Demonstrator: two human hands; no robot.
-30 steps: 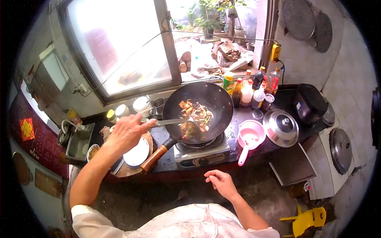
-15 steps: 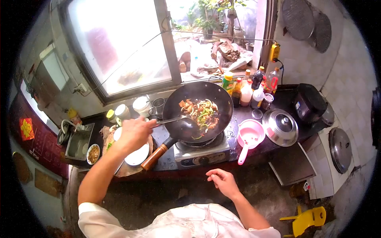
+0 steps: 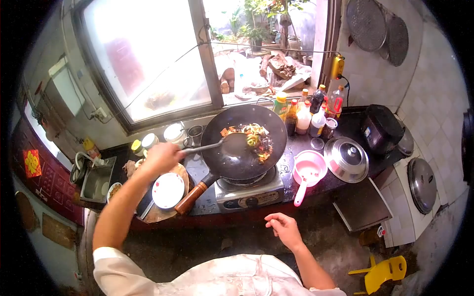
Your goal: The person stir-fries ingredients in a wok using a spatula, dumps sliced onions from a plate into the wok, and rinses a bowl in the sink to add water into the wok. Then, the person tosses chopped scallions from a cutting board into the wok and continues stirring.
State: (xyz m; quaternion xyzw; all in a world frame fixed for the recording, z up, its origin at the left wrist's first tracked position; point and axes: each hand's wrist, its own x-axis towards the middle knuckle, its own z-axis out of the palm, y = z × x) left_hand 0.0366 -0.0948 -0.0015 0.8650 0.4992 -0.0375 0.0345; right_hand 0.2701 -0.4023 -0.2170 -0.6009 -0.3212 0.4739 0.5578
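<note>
My left hand [image 3: 165,157] is closed around the handle of a metal spatula [image 3: 205,147], whose head is among the food in the wok. The black wok [image 3: 222,165] stands on a gas stove [image 3: 251,197], its wooden handle [image 3: 191,197] pointing toward my lower left. Sliced vegetables and browned pieces [image 3: 259,143] lie mostly in the wok's right half. My right hand [image 3: 285,231] hangs in front of the counter with loosely bent fingers and nothing visible in it. Just above that hand is a pink long-handled scoop [image 3: 310,165].
A white plate [image 3: 168,191] rests on a round wooden board [image 3: 160,214]. Seasoning bottles [image 3: 303,121] crowd the counter behind the stove. Right of them are a steel lid [image 3: 347,159] and a black appliance [image 3: 382,129]. A sink [image 3: 97,185] is far left; a yellow chair [image 3: 385,271] stands lower right.
My left hand and the spatula have shifted slightly left. The food has moved and bunched toward the wok's right side. My right hand is slightly farther right.
</note>
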